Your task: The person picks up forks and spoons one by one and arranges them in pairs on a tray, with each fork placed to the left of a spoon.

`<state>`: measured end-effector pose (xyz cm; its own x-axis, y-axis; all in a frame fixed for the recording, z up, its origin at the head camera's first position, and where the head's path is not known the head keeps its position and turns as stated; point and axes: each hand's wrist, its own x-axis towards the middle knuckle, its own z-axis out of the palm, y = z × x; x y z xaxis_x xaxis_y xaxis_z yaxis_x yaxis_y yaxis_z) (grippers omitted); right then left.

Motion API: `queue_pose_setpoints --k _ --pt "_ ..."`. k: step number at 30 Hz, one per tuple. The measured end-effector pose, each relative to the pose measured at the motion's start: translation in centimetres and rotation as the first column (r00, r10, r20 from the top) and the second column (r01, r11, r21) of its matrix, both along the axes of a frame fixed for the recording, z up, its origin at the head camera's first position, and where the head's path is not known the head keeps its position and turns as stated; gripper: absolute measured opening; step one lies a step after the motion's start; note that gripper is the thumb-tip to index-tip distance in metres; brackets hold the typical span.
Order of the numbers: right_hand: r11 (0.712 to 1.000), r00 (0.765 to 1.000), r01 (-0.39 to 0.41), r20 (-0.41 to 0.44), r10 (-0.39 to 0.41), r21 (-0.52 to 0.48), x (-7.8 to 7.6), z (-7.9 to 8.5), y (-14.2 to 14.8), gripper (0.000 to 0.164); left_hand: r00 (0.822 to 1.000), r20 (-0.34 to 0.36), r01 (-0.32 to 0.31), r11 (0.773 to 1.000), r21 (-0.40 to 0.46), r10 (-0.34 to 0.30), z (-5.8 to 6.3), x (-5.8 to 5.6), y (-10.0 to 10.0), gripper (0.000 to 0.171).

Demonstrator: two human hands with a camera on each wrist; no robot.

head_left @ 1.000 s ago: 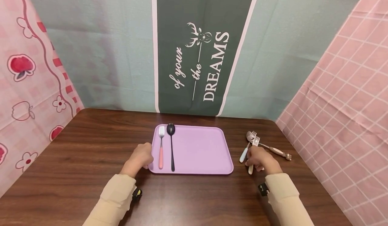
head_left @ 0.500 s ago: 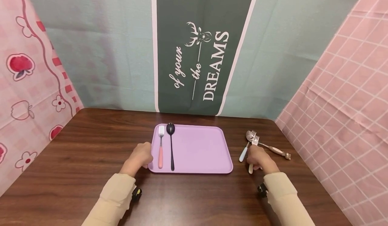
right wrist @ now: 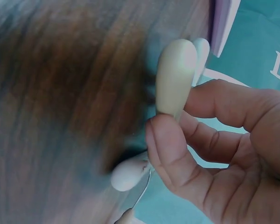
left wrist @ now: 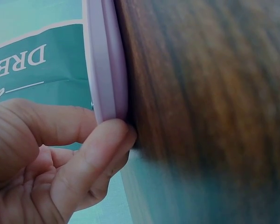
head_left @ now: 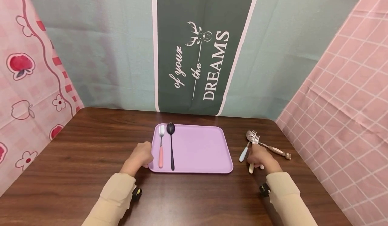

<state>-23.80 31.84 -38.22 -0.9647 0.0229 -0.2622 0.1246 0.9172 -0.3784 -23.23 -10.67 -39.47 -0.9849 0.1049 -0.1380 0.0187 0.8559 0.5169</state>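
Two pieces are already laid on the tray (head_left: 197, 152): the pink fork (head_left: 161, 153) at its nine o'clock side and, just beside it toward three o'clock, the black spoon (head_left: 171, 148). Both are turned with the heads to twelve o'clock. If a row is being made there, as may be judged, the larger part is left to be done, for four more handles are counted off the tray, in a crossed heap at three o'clock of it.

In this heap the cream piece (right wrist: 173, 77) is pinched between thumb and fingers of the right hand (head_left: 260, 156). Around that hand the blue piece (head_left: 243, 155) is seen at nine o'clock, the brown piece (head_left: 276, 150) at three and the white piece (right wrist: 128, 175) at six. Which head belongs to which handle cannot be told with certainty, since the necks are partly covered.

By the left hand (head_left: 140, 156) the tray's rim is gripped, between eight and nine o'clock.

Everything is carried by a dark wooden table (head_left: 197, 199). At twelve o'clock a grey-green cloth (head_left: 121, 51) is hung, with sideways lettering; at ten, a fruit-printed cloth (head_left: 33, 84); at two, a pink checked one (head_left: 339, 101).
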Motion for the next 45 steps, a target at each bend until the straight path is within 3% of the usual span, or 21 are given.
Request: queue_pose_setpoints --k 9,23,29,36,45 --pt "0.999 0.999 -0.035 -0.020 0.034 -0.019 -0.2 1.4 -0.2 0.008 1.000 -0.018 0.007 1.000 0.000 -0.007 -0.2 0.2 -0.2 0.006" --pt "0.998 0.997 -0.042 -0.067 0.038 -0.057 -0.1 1.3 -1.2 0.009 1.000 0.007 -0.010 1.000 0.019 0.010 -0.2 0.1 -0.3 0.007" --pt "0.996 0.994 -0.080 -0.077 0.076 -0.043 -0.3 1.3 -1.7 0.005 1.000 0.012 -0.002 1.000 0.013 0.002 0.2 0.1 -0.2 0.008" --pt "0.993 0.989 -0.109 -0.103 0.104 -0.039 -0.4 1.0 -2.4 0.006 1.000 -0.001 0.004 1.000 0.009 -0.004 -0.2 0.0 0.0 0.006" --pt "0.982 0.960 -0.185 -0.222 0.173 -0.033 -1.0 0.6 -3.9 0.003 1.000 0.001 -0.002 1.000 0.008 0.002 -0.1 0.0 0.0 0.007"
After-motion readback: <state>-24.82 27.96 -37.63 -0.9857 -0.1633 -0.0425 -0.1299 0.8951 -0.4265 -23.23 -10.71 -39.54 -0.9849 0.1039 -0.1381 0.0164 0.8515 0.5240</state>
